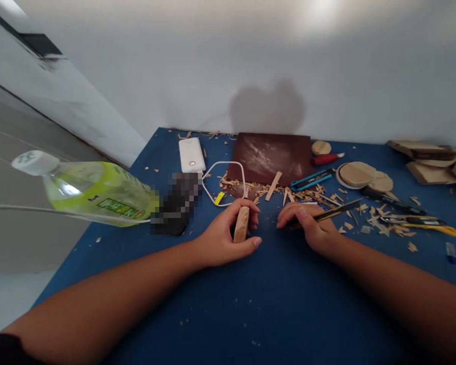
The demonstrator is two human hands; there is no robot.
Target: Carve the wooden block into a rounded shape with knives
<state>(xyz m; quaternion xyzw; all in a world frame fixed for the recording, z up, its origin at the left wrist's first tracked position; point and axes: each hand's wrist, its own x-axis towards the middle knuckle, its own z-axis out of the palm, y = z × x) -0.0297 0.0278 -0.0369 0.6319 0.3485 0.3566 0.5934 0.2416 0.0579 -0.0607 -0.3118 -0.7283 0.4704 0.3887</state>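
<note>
My left hand (228, 233) is closed around a small carved piece of wood (241, 224), held on edge above the blue tabletop. Its fingers curl over the far side and the thumb lies along the near side. To the right, my right hand (313, 225) grips a slim knife (340, 209) whose dark, pointed end slants away to the right. The two hands are apart, and the knife does not touch the wood. Wood shavings (319, 195) lie just beyond my right hand. Part of the wooden piece is hidden by the left fingers.
A green-labelled bottle (106, 195) stands at left near a blurred-out dark object (178, 205) and a white power bank (192, 154) with its cable. Behind lies a brown board (271, 157). Cutters (313, 180), wooden discs (355, 174) and wood blocks (427, 157) are at right.
</note>
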